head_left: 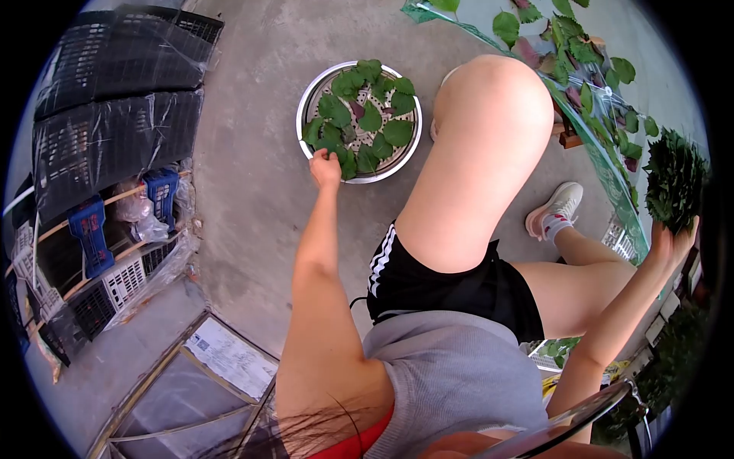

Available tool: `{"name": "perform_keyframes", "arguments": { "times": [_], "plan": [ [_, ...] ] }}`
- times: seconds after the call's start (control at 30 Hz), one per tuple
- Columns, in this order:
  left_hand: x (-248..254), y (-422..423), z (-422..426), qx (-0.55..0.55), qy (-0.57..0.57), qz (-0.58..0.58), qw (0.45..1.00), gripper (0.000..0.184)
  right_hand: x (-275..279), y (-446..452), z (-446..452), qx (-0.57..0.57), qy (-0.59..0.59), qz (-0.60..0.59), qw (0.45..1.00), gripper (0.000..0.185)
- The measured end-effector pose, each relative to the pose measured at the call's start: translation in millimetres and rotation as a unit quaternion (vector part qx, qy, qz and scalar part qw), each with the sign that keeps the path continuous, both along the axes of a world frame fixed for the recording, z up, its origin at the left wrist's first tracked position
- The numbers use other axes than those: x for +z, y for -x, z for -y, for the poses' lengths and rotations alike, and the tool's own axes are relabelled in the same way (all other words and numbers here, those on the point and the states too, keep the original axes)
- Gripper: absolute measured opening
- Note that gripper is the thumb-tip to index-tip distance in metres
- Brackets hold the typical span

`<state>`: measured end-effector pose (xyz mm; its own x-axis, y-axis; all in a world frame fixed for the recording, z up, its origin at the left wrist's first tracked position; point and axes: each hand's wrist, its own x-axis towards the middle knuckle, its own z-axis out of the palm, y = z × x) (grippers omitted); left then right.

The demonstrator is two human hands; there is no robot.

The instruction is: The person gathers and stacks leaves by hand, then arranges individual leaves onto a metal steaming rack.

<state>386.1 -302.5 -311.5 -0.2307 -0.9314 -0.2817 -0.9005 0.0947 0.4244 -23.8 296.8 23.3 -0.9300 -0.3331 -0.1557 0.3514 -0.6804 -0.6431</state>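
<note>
My left hand (326, 168) is at the lower left rim of a round metal tray (417, 136) on the floor, its fingers pinched together by the green leaves (334, 111) lying in it. Whatever is between those fingers is too small to make out. Over at the far right, my right hand (673, 243) holds a thick bunch of dark green leaves (676, 180) upright, fingers wrapped round its lower end. Several leaves are spread in a loose ring in the tray.
Loose green and purplish leaves (569, 57) lie on a green-edged plastic sheet (612, 172) at the upper right. Black crates (122, 145) and blue crates (92, 236) stand at the left. A framed panel (229, 356) is at the lower left. My knee rises beside the tray.
</note>
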Motion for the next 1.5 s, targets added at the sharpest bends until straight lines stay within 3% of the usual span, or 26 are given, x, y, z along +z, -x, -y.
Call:
{"name": "perform_keyframes", "arguments": {
  "times": [0.27,0.33,0.47,0.63,0.77,0.9,1.03,1.13,1.2,1.43,1.5],
  "plan": [
    [29,68,8,-0.017,0.025,-0.017,0.999,0.038,-3,-7,4,-0.075,-0.055,0.035,0.995,0.060],
    [27,75,6,-0.071,0.039,0.019,0.997,0.035,0,-11,6,-0.096,-0.064,0.046,0.992,0.062],
    [32,89,-7,-0.039,0.033,0.119,0.992,0.029,-6,-15,1,-0.085,-0.052,0.043,0.994,0.059],
    [23,86,-9,-0.045,-0.003,0.131,0.990,0.025,-6,-15,4,-0.097,-0.067,0.061,0.991,0.059],
    [23,84,-14,-0.038,0.008,-0.060,0.997,0.018,-6,-17,12,-0.098,-0.063,0.056,0.992,0.060],
    [10,85,-16,-0.029,-0.031,-0.265,0.963,0.016,-8,-15,13,-0.069,-0.034,0.071,0.994,0.057],
    [8,90,-14,-0.042,-0.042,-0.262,0.963,0.019,-13,-15,17,-0.083,-0.054,0.060,0.993,0.055],
    [14,99,-16,-0.071,0.025,-0.166,0.983,0.018,-20,-14,13,-0.117,-0.064,0.048,0.990,0.056],
    [15,107,-17,-0.162,0.203,-0.090,0.961,0.015,-23,-13,10,-0.139,-0.071,0.044,0.987,0.057],
    [29,143,-35,-0.209,0.060,-0.113,0.970,0.009,-27,-17,0,-0.072,-0.020,0.025,0.997,0.057],
    [22,149,-42,-0.220,0.060,-0.123,0.966,0.010,-29,-18,3,-0.129,-0.057,0.029,0.990,0.057]
  ]
}}
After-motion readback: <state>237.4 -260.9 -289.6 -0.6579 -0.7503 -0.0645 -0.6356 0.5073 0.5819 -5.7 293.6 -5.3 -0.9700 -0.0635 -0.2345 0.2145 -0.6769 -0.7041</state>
